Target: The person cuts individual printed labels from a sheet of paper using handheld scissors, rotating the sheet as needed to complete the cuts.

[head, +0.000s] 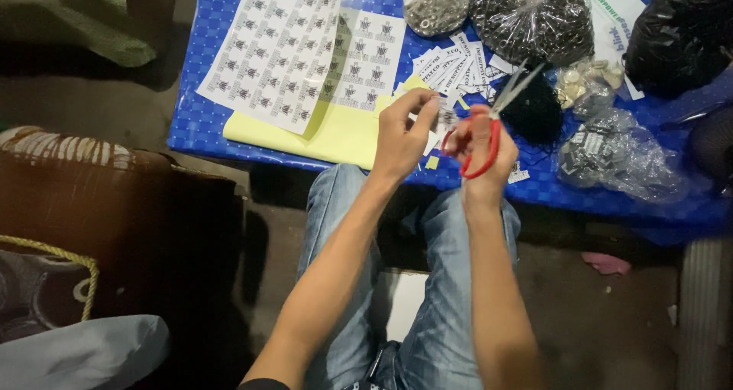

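Note:
My right hand (482, 155) grips red-handled scissors (489, 134), blades pointing up and right over the blue table (195, 123). My left hand (401, 134) pinches a small white paper label (440, 120) close to the scissor blades. A pile of cut white labels (454, 66) lies just beyond both hands. A sticker sheet (279, 43) with rows of small dark printed marks lies at the left of the table, partly peeled off its yellow backing (305, 134).
Clear bags of small metal parts (437, 4) and dark beads (534, 24) sit at the table's far side. A black bag (679, 31) and crinkled plastic packets (618, 153) are at the right. A brown seat (114, 207) stands at the left. My jeans-clad legs are below the table.

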